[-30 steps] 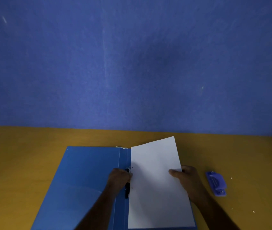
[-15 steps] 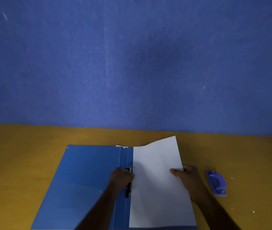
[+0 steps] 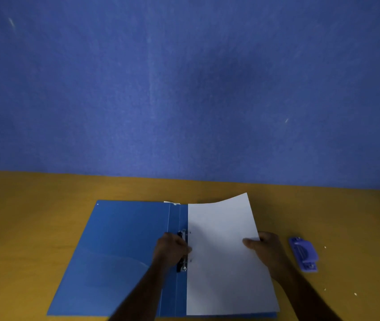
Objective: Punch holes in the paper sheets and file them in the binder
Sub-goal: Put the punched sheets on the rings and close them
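While lying over the right half of the open blue binder (image 3: 119, 251), the white paper sheet (image 3: 223, 262) is curling upward at its far right corner, with its two punched holes sitting right by the metal ring clip (image 3: 182, 251) on the spine. The left hand (image 3: 171, 251) is resting curled at that clip, fingers closing against the sheet's left edge beside the holes; whether it is gripping the clip or the paper cannot be told. The right hand (image 3: 265, 253) is pinching the sheet's right edge, thumb lying on top and the other fingers going underneath. Both forearms are reaching in from the near edge. A small purple hole punch (image 3: 304, 254) is sitting on the yellow-brown surface (image 3: 33, 216) just to the right of the binder, apart from the right hand. A few pale specks are lying on the surface near the punch. A blue wall (image 3: 184, 89) is rising behind.
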Demonstrator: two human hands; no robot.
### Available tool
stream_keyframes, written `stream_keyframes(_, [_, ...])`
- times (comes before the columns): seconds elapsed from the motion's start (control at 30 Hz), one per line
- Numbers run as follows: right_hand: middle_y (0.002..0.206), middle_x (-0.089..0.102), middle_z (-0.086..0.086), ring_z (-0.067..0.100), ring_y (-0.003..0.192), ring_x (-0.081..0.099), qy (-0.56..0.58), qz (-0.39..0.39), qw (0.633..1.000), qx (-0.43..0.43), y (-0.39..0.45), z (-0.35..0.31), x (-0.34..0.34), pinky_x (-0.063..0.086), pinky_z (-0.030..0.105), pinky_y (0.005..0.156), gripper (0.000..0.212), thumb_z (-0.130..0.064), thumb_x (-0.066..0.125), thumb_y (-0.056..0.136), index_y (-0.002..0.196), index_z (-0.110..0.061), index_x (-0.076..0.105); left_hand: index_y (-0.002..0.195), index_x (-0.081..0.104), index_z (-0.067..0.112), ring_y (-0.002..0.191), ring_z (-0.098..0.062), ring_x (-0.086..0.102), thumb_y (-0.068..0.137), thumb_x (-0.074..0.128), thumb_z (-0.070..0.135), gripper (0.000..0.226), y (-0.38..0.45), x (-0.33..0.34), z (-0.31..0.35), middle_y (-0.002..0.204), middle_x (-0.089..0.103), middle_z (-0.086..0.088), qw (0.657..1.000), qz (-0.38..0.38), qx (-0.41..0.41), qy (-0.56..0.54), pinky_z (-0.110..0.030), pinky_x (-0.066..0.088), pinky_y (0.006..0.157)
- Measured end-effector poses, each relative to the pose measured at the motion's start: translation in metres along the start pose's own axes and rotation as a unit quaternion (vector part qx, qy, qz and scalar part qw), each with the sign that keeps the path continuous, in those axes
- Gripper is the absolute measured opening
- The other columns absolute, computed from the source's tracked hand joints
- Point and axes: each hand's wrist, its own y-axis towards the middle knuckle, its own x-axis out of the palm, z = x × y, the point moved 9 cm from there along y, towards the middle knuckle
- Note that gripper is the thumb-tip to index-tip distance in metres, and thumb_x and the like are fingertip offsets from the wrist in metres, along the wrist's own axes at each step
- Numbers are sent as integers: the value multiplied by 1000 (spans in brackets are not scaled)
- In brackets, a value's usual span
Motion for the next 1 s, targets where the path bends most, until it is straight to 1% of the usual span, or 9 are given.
stream_keyframes(0.17, [75,71,16,28,72,70,-62,3,998,19,8,17,5,56,38,67,20,-24,74,78,77,-4,70,68,70,22,67,-7,66,66,84,32,17,-7,-8,2,70,70,8,998,53,21,13,-22,51,58])
stream_keyframes(0.37, [68,67,-1,14,66,65,-89,6,996,22,11,24,15,46,22,53,15,-20,76,78,69,-16,65,66,67,24,70,-10,66,62,83,30,18,-6,-10,-1,72,70,8,996,74,27,29,-31,59,67])
stream_keyframes(0.43, [78,71,2,15,72,67,-99,7,995,21,13,28,20,49,24,58,12,-22,77,77,80,-15,68,67,66,24,70,-10,66,62,84,29,20,-5,-11,-2,73,69,8,996,82,31,30,-31,59,67])
stream_keyframes(0.63, [100,73,7,17,81,64,-164,27,986,22,15,38,21,54,31,72,39,-31,80,72,102,-11,67,66,64,23,68,-10,66,60,87,24,24,-1,-13,-5,70,69,6,995,93,41,7,-32,59,64])
stream_keyframes(0.7, [113,66,4,18,98,61,-286,63,956,-4,9,27,17,53,33,83,57,-46,75,71,115,-16,58,67,63,23,68,-10,65,60,87,24,25,-1,-12,-5,71,69,6,995,91,42,5,-32,58,63])
stream_keyframes(0.77, [130,53,3,21,118,50,-427,102,895,-86,2,4,22,46,38,96,74,-58,67,70,131,-20,47,69,63,22,69,-10,64,61,87,25,26,0,-13,-4,72,68,5,995,87,52,-3,-31,57,62])
stream_keyframes(0.8, [135,50,3,22,124,46,-437,96,883,-141,-3,-9,32,42,38,101,78,-60,64,71,136,-22,44,70,62,21,68,-11,64,61,88,26,28,1,-14,-4,72,67,5,994,87,60,-10,-30,56,61])
stream_keyframes(0.87, [140,46,1,19,128,41,-378,9,897,-228,-10,-26,63,40,35,105,83,-64,62,72,142,-23,40,72,60,20,65,-12,61,64,87,29,30,1,-21,-1,71,64,3,991,97,88,-33,-30,52,58])
stream_keyframes(1.0, [148,37,-1,14,132,36,-307,-180,899,-255,-22,-37,124,41,36,107,108,-81,60,63,149,-28,25,86,58,27,67,-10,55,64,83,47,39,4,-37,1,76,61,0,982,77,162,-52,-29,50,59])
